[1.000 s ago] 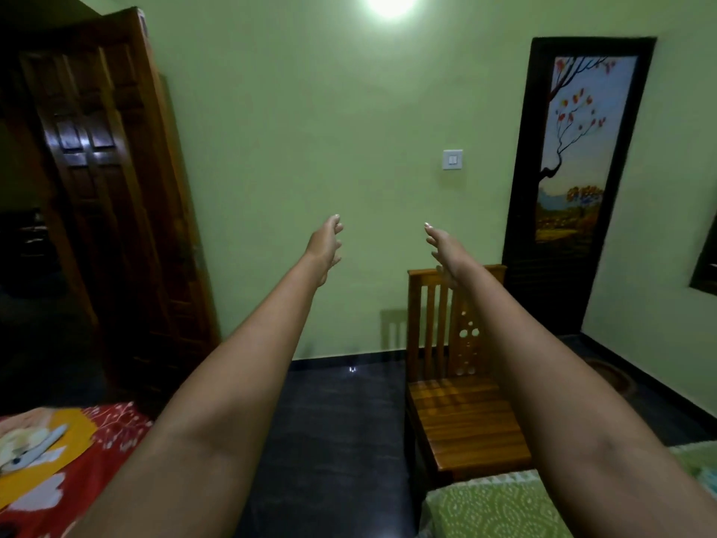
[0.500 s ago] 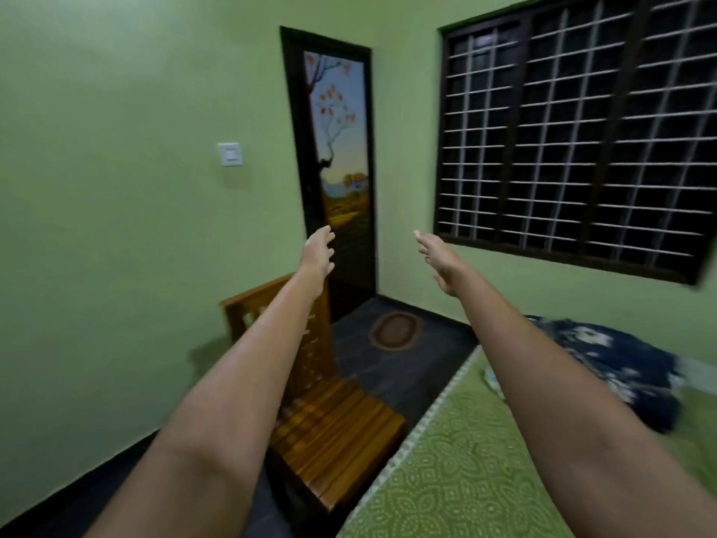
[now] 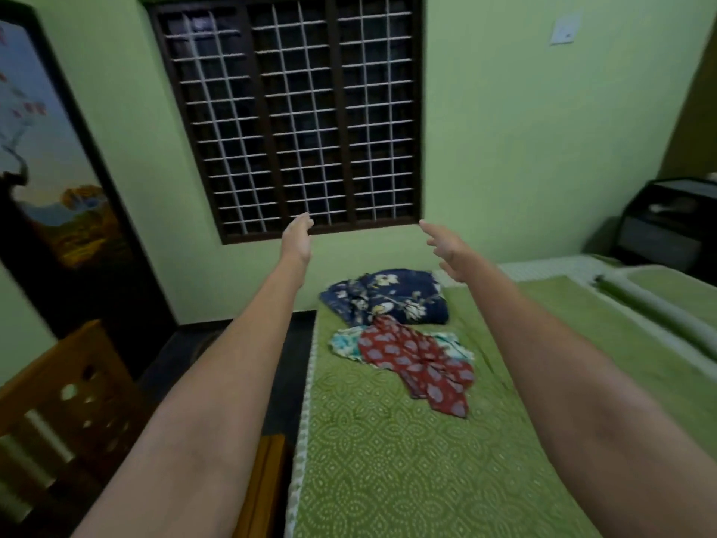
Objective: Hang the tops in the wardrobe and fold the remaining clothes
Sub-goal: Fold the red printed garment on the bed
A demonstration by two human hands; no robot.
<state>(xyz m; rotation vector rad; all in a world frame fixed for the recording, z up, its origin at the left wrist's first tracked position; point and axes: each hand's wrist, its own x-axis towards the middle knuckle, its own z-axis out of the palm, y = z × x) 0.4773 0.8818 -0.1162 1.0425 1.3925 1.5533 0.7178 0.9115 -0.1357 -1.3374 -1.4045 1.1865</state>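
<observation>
Head view: the left hand point(image 3: 297, 238) and right hand point(image 3: 446, 246) are held out empty with fingers loosely extended, apparently readied for a pickup, above the green bed point(image 3: 372, 452), where the red patterned garment point(image 3: 417, 363) is heaped over a turquoise one point(image 3: 343, 341) just beside a navy floral bundle point(image 3: 384, 297).

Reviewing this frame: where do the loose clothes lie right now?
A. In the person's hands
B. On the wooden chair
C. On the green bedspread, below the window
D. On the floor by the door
C: the navy floral garment and the red patterned garment lie crumpled on the green bedspread, while the left hand and right hand hold nothing.
</observation>
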